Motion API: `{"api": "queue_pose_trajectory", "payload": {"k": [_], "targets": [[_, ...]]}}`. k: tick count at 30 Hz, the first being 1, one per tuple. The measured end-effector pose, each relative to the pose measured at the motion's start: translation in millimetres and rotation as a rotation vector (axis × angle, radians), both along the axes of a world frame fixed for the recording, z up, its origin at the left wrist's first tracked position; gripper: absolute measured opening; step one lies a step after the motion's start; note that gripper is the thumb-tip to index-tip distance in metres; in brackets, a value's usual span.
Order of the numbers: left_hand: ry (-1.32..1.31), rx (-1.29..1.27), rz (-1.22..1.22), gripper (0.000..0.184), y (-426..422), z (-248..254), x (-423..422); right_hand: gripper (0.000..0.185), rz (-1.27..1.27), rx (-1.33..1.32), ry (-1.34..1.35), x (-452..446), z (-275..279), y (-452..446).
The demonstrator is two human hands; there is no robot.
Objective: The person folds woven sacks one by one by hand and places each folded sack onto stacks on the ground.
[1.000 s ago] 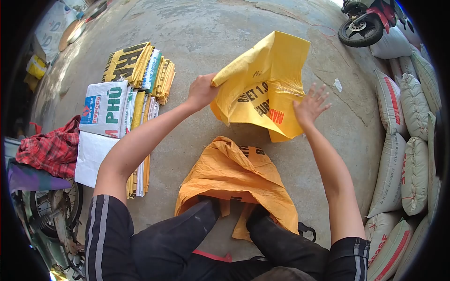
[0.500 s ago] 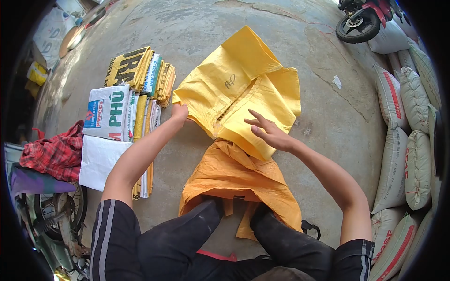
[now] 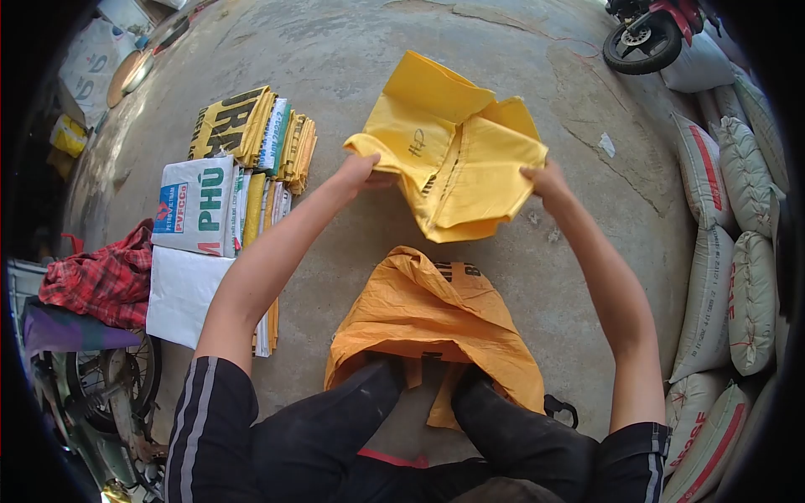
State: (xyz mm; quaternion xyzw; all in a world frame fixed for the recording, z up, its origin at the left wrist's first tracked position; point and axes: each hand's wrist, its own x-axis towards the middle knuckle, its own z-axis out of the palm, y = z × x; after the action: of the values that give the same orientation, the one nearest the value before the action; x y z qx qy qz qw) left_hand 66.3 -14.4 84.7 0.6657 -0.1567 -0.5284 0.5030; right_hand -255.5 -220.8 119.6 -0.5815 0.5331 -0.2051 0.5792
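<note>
Holding a Yellow Sack Between Two Hands

We are working over a concrete floor. Filled sacks are standing piled along our right side, and a red motorcycle is standing at the far right. Stacks of folded sacks are lying to our left, with a checked cloth just beyond them.

An orange sack is lying crumpled across our lower legs, directly between our body and the yellow sack. We are holding the yellow sack ahead of it, with a strip of floor showing between the two.

The yellow sack is spanning the space between both grips. Its central crease is running away from us, slightly rightward, crosswise to the line joining the hands. Its far part is opening into loose flaps, so we are leaving its true long axis undetermined.

Our left hand is closing on the left edge; our right hand is pinching the right edge. The left hand is sitting nearer the folded sacks. A white scrap is lying beyond the right hand, apart from the yellow sack.
</note>
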Motion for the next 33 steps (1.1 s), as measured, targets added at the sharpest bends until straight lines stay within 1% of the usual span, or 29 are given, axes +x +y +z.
{"api": "queue_pose_trajectory", "payload": {"k": [1, 2, 3, 4, 5, 6, 7, 8, 9, 11, 13, 14, 16, 17, 18, 19, 20, 22, 23, 24, 25, 26, 28, 29, 30, 31, 32, 33], "targets": [[-0.03, -0.086, -0.065, 0.037, -26.2, 34.8, -5.1, 0.047, -0.018, -0.114, -0.087, 7.8, 38.0, -23.0], [-0.144, -0.204, -0.081, 0.037, -50.0, 71.9, -13.8, 0.046, -0.065, -0.196, -0.148, 12.3, 72.6, -43.6], [-0.202, -0.358, -0.072, 0.037, -71.1, 102.0, -19.6, 0.047, -0.074, -0.243, -0.26, 13.8, 107.5, -59.3], [-0.166, -0.498, -0.035, 0.036, -85.5, 132.5, -26.8, 0.047, -0.069, -0.32, -0.336, 10.8, 139.9, -66.4], [-0.127, -0.641, 0.003, 0.036, -95.2, 158.7, -34.1, 0.047, -0.055, -0.428, -0.378, 1.4, 156.6, -89.1], [-0.123, -0.647, 0.002, 0.036, -97.9, 177.8, -42.6, 0.048, -0.038, -0.536, -0.418, -8.1, 172.1, -107.2], [-0.154, -0.737, 0.062, 0.035, -96.5, 193.3, -52.1, 0.051, -0.096, -0.516, -0.484, -19.4, 193.3, -88.4], [-0.187, -0.826, 0.124, 0.033, -92.5, 199.8, -59.6, 0.053, -0.078, -0.547, -0.519, -33.3, 204.3, -75.8], [-0.184, -0.831, 0.124, 0.033, -83.6, 198.4, -67.1, 0.053, -0.13, -0.533, -0.542, -46.7, 207.9, -61.2], [-0.22, -0.744, 0.154, 0.031, -56.6, 191.8, -83.1, 0.056, -0.195, -0.545, -0.459, -78.0, 192.9, -42.0], [-0.224, -0.631, 0.108, 0.031, -38.9, 161.8, -87.6, 0.059, -0.22, -0.496, -0.4, -106.4, 155.3, -28.5], [-0.243, -0.564, 0.081, 0.031, -31.6, 145.1, -88.1, 0.057, -0.267, -0.4, -0.33, -112.0, 141.6, -10.0], [-0.206, -0.379, 0.068, 0.032, -19.0, 105.9, -86.6, 0.055, -0.282, -0.281, -0.373, -130.9, 87.2, -2.1], [-0.208, -0.282, 0.051, 0.032, -14.1, 80.9, -84.0, 0.057, -0.278, -0.225, -0.333, -140.0, 60.6, 1.6], [-0.209, -0.186, 0.034, 0.032, -9.1, 57.7, -81.3, 0.062, -0.336, -0.166, -0.234, -143.4, 41.4, 9.8], [-0.239, -0.083, -0.016, 0.032, -0.9, 40.6, -80.8, 0.067, -0.362, -0.137, -0.196, -151.0, 14.7, 12.4], [-0.269, 0.02, -0.067, 0.032, 7.7, 25.8, -81.8, 0.072, -0.378, -0.112, -0.103, -156.1, -6.1, 17.5], [-0.28, 0.065, -0.092, 0.033, 28.2, -1.9, -89.1, 0.077, -0.4, 0.042, -0.042, -157.8, -25.5, 40.2], [-0.294, 0.107, -0.11, 0.034, 37.5, -12.8, -90.8, 0.074, -0.395, 0.112, -0.011, -160.2, -40.5, 47.8], [-0.291, 0.113, -0.114, 0.034, 46.0, -14.7, -93.5, 0.072, -0.371, 0.169, -0.016, -162.3, -50.1, 58.2], [-0.232, 0.13, -0.087, 0.035, 52.6, -14.7, -95.9, 0.07, -0.347, 0.224, -0.021, -162.9, -57.0, 68.7], [-0.172, 0.147, -0.06, 0.036, 57.1, -14.3, -96.2, 0.07, -0.35, 0.229, -0.017, -164.0, -63.6, 78.9], [-0.161, 0.145, -0.088, 0.037, 64.7, -8.3, -88.9, 0.061, -0.239, 0.208, -0.006, -167.5, -74.2, 98.9], [-0.156, 0.13, -0.111, 0.037, 65.5, -3.4, -85.2, 0.061, -0.239, 0.211, -0.002, -171.2, -77.7, 105.4], [-0.228, 0.119, -0.108, 0.036, 65.4, 8.8, -84.3, 0.056, -0.212, 0.331, -0.177, -175.7, -81.9, 112.5], [-0.225, 0.127, -0.115, 0.036, 63.5, 17.2, -76.6, 0.052, -0.189, 0.452, -0.353, -174.9, -80.7, 121.8], [-0.247, 0.125, -0.18, 0.036, 58.2, 24.4, -65.2, 0.047, -0.21, 0.523, -0.376, -176.6, -77.0, 129.5], [-0.267, 0.123, -0.244, 0.036, 50.1, 26.0, -57.6, 0.047, -0.216, 0.531, -0.373, -176.1, -80.0, 138.1]]}}
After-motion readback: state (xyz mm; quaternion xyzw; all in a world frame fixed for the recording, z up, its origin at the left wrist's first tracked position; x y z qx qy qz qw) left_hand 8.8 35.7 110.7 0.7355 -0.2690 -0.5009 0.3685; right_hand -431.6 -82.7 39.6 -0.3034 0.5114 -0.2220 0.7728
